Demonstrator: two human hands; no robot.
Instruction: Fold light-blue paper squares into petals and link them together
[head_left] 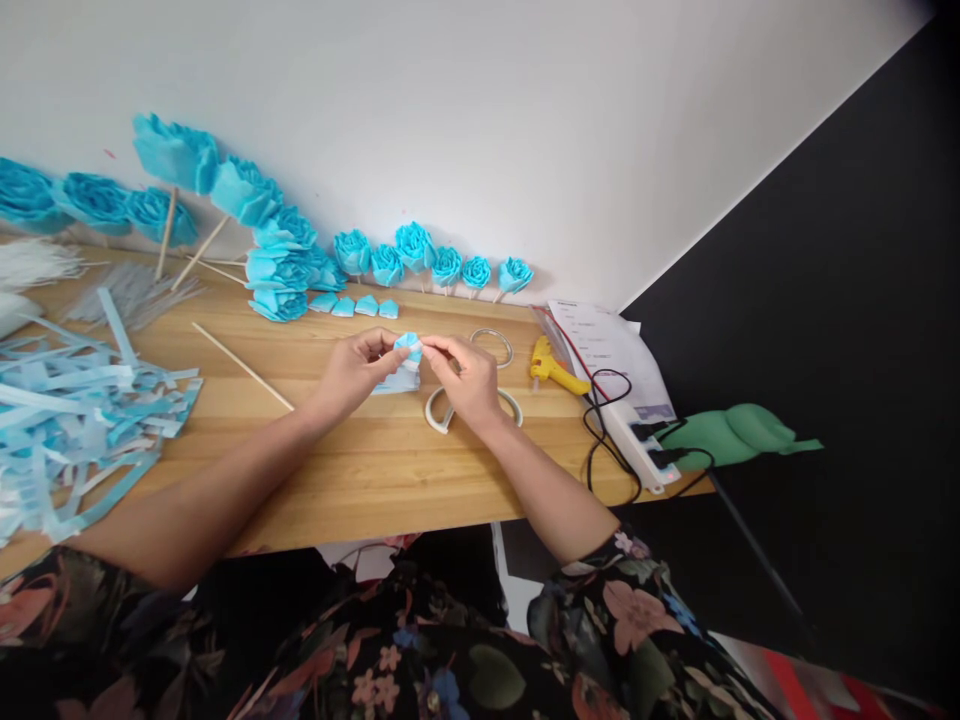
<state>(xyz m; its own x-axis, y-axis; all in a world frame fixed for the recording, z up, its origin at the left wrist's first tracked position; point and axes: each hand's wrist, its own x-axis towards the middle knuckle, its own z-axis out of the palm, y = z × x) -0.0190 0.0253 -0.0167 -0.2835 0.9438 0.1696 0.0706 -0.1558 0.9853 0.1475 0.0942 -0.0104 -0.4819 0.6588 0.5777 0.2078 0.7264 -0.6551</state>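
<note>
Between my two hands is a small blue and white paper petal (408, 345), raised over the wooden table. My left hand (361, 368) pinches its left side with thumb and fingers. The fingertips of my right hand (466, 375) close on its right edge. Just below lies a stack of pale blue paper pieces (399, 381), partly hidden by the hands. White scissor-like handles (436, 412) show on both sides of my right wrist; their blades are hidden. Several folded blue petals (366, 306) lie in a row beyond my left hand.
Blue paper roses (414, 246) line the wall. Cut paper strips (82, 410) heap at the left, near a wooden stick (241, 365). To the right are a ring of tape (492, 347), a yellow glue gun (553, 368), a power strip (637, 450) with black cables, and printed sheets (607, 350).
</note>
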